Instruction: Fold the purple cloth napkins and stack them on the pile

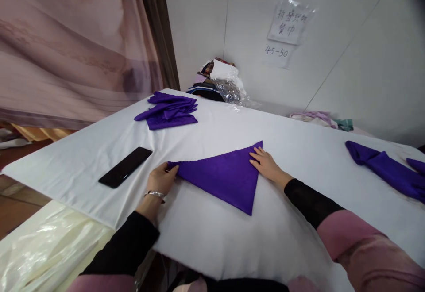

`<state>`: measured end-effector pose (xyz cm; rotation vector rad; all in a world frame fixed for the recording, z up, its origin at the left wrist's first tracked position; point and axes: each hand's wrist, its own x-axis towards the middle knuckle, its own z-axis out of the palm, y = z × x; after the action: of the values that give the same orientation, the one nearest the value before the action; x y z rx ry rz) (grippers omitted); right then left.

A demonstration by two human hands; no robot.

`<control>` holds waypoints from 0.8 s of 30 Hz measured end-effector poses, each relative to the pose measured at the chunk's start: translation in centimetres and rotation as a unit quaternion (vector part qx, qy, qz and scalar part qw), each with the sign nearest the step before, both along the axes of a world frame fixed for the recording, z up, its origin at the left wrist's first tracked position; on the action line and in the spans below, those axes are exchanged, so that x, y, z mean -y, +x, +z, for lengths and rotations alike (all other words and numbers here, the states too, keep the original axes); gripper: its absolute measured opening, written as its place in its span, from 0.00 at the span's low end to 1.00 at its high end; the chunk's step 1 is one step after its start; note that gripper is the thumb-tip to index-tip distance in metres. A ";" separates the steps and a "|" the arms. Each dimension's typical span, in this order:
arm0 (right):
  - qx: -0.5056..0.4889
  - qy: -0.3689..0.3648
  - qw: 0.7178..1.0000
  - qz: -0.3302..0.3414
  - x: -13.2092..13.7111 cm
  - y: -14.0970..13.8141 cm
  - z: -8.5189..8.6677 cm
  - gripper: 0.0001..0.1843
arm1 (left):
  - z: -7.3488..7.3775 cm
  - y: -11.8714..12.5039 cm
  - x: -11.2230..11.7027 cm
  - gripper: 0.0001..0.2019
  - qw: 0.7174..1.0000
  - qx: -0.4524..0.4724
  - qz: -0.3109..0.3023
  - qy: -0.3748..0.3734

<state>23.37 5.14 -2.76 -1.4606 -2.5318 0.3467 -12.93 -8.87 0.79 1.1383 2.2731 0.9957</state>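
Note:
A purple cloth napkin [221, 179], folded into a triangle, lies in front of me on the white tablecloth [292, 239]. Its narrow left corner is pinched between the thumb and fingers of my left hand [161, 179], which wears a silver bracelet at the wrist. On the opposite side, my right hand [265, 164] rests flat with fingers stretched out over the edge below the upper right corner. The lower corner points toward me and lies free.
Crumpled purple napkins [171, 110] lie at the back left. A black phone [126, 167] is left of my left hand. More purple cloth [385, 168] lies at the right. Behind the table are piled fabrics [215, 79] and a wall with paper signs [288, 22].

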 end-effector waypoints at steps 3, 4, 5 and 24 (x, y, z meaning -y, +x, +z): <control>-0.002 -0.005 1.000 0.000 0.0 0.0 0.0 0.27 | -0.1 -0.1 -0.1 0.10 0.997 -0.078 -0.012 -0.012; -0.002 -0.005 1.000 0.000 0.0 0.0 0.0 0.27 | -0.2 -0.2 -0.1 0.10 0.995 -0.099 -0.017 -0.015; -0.002 -0.005 1.000 -0.001 0.0 0.0 0.0 0.27 | -0.2 -0.3 -0.1 0.10 0.993 -0.114 -0.019 -0.018; -0.009 0.073 0.997 0.017 -0.6 2.0 -2.4 0.27 | -1.6 -1.3 0.3 0.20 0.997 0.022 0.011 0.066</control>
<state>25.33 5.77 -5.13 -1.3546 -2.5115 0.1745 -14.25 -9.18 -0.85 1.1348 2.2178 1.1838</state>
